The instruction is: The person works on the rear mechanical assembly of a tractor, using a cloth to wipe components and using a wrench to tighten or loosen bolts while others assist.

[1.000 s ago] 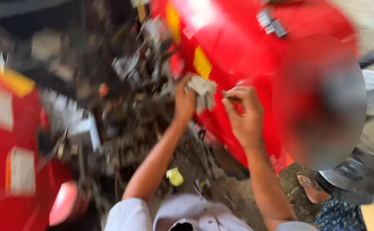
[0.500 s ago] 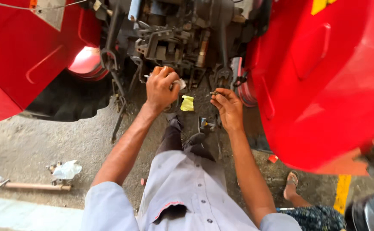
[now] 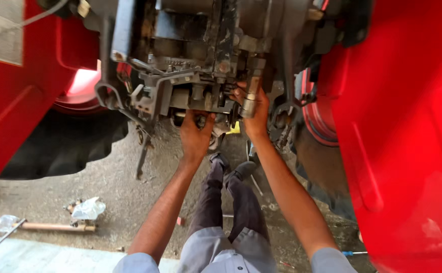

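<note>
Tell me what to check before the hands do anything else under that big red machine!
1. Left hand touching the greasy metal block: ok.
2. Right hand around the upright metal rod: ok.
3. Fingers away from pinch spots: cannot tell, the tips are hidden.
4. Legs away from the tyre: ok.
5. Ground free of loose things: not ok, a wooden-handled tool and crumpled wrapper lie there.
</note>
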